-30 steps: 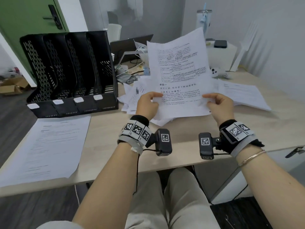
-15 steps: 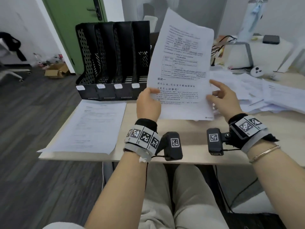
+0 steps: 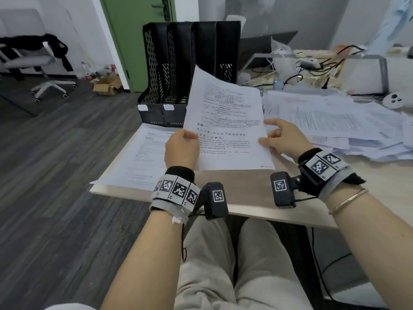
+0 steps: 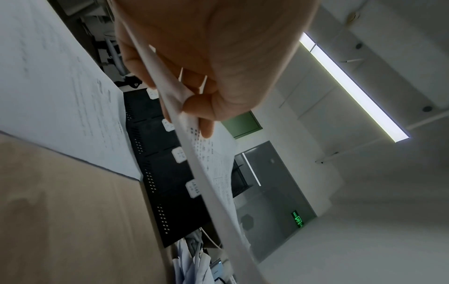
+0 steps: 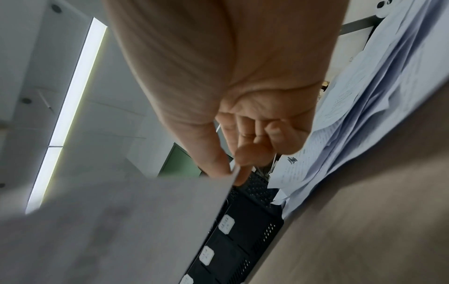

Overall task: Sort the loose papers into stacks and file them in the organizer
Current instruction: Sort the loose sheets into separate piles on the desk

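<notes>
Lowered since a moment ago, the printed sheet [image 3: 225,126] now tilts above the bench [image 3: 252,193] edge, fronting the black organizer [image 3: 190,63] at 12 o'clock, loose papers [image 3: 335,121] at 2 o'clock, pinched by left hand [image 3: 182,148] and right hand [image 3: 285,139] thumb-over-fingers, its Chinese text unreadable.

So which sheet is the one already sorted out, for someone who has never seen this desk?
Start at the black four-slot file organizer on the desk's left end. Directly in front of it, at the desk's near left corner, lies a single printed sheet. Unlike the messy paper pile to the right, it lies flat and alone, untouched by either hand.
</notes>
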A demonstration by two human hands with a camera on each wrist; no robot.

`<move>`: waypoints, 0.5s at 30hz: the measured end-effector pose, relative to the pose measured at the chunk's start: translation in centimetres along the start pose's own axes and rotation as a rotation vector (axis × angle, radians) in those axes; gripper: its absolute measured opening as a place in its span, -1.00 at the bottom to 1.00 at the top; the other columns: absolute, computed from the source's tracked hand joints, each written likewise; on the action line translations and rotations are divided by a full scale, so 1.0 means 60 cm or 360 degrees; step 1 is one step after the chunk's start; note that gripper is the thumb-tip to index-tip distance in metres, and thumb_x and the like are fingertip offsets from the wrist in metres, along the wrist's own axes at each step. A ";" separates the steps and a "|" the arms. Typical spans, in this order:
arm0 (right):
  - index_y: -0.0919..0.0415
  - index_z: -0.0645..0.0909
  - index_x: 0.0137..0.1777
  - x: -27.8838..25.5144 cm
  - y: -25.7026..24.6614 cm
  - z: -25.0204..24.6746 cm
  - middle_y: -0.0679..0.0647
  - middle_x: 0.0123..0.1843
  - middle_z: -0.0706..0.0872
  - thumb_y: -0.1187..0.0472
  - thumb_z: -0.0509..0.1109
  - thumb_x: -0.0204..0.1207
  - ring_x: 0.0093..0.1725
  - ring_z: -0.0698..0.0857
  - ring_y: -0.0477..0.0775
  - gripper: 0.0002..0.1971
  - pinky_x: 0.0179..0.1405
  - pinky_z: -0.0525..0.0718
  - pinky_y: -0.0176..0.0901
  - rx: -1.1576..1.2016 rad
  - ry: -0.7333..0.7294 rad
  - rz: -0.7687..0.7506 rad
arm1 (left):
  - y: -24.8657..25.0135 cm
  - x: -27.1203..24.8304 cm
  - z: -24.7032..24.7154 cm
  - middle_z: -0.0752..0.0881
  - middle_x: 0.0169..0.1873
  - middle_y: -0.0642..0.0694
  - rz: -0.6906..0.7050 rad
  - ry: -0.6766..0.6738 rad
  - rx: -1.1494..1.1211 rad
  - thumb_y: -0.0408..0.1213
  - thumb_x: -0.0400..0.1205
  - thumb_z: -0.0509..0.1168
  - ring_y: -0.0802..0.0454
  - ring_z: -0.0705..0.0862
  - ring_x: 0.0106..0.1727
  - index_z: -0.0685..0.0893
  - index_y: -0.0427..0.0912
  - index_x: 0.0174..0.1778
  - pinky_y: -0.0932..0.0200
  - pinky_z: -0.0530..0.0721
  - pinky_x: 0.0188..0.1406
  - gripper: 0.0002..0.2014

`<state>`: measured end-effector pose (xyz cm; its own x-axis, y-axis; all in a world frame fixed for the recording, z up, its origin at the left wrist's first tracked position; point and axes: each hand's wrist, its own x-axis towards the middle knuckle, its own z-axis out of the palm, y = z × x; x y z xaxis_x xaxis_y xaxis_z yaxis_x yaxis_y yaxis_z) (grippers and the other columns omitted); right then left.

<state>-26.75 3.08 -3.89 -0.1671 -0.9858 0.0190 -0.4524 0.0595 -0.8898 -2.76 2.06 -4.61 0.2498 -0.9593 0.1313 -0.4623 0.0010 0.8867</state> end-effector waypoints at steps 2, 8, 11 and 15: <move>0.18 0.45 0.44 -0.002 0.001 0.001 0.04 -0.22 0.63 0.32 0.50 0.46 -0.35 0.60 -0.03 -0.45 -0.35 0.54 -0.30 -0.0065 -0.0008 0.0028 | -0.009 0.000 -0.001 0.70 -0.03 0.03 -0.0029 -0.0069 0.0029 -0.46 0.50 0.13 0.02 0.61 0.00 0.68 -0.05 -0.14 0.17 0.54 0.03 -0.72; 0.08 0.55 0.36 -0.018 0.015 -0.010 0.05 0.24 0.57 0.20 0.57 0.39 0.01 0.56 -0.07 -0.48 0.08 0.40 -0.22 -0.0541 -0.0028 -0.0016 | -0.032 -0.009 0.011 0.70 0.03 -0.05 -0.0088 -0.0335 0.0271 -0.39 0.56 0.22 -0.05 0.62 0.12 0.66 -0.08 -0.08 0.07 0.58 0.16 -0.84; 0.03 0.59 0.32 -0.026 0.023 0.001 0.03 0.38 0.54 0.18 0.58 0.36 0.15 0.57 0.00 -0.50 0.13 0.43 -0.20 -0.0702 -0.0228 -0.0099 | -0.042 -0.016 0.015 0.63 0.18 -0.07 -0.0107 -0.0380 0.0519 -0.33 0.56 0.25 -0.13 0.52 0.28 0.62 0.00 0.00 -0.03 0.50 0.28 -0.83; 0.00 0.52 0.40 -0.038 0.030 0.023 0.04 0.56 0.38 0.14 0.57 0.39 0.56 0.30 0.00 -0.44 0.39 0.18 -0.30 -0.0925 -0.0505 -0.0127 | -0.046 -0.017 0.013 0.39 0.43 -0.15 -0.0094 -0.0389 0.0897 -0.26 0.55 0.30 -0.22 0.30 0.46 0.41 0.01 0.42 -0.10 0.32 0.37 -0.51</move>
<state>-25.96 5.20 -6.15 0.1120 -0.9839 -0.1396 -0.8661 -0.0278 -0.4990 -2.41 2.79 -7.51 0.1174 -0.9902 -0.0755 -0.8488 -0.1395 0.5100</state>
